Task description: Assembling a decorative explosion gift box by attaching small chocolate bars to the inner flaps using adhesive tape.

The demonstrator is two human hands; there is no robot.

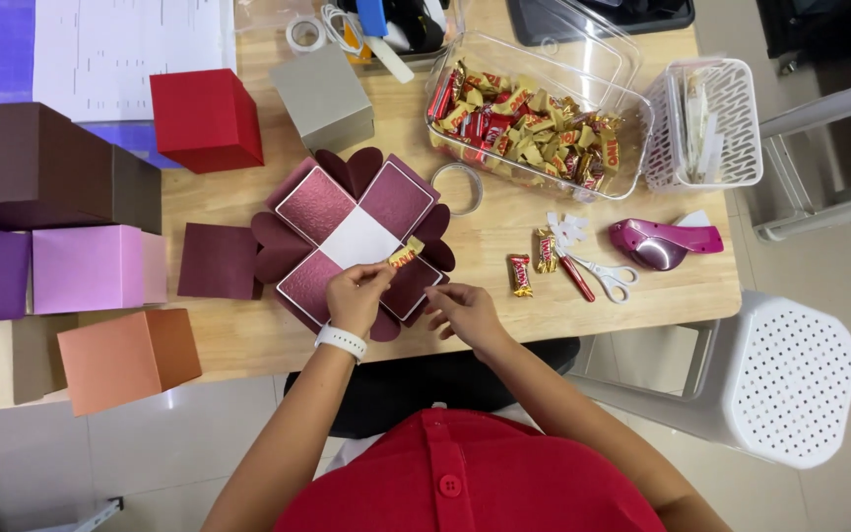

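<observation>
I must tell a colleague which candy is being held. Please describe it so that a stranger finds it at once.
On the wooden table, find the unfolded maroon box with a white centre. Above its lower right flap, the left hand pinches a small wrapped candy. Unlike the two candies by the scissors, it is off the table.

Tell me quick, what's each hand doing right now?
Left hand: closed in a pinch grip on a small gold-wrapped candy, over the unfolded maroon box.
Right hand: holds nothing visible, fingertips resting at the box's edge; open or closed cannot be told.

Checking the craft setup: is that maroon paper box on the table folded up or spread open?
Spread open: the maroon box lies flat, its four side panels splayed around a white centre.
</observation>
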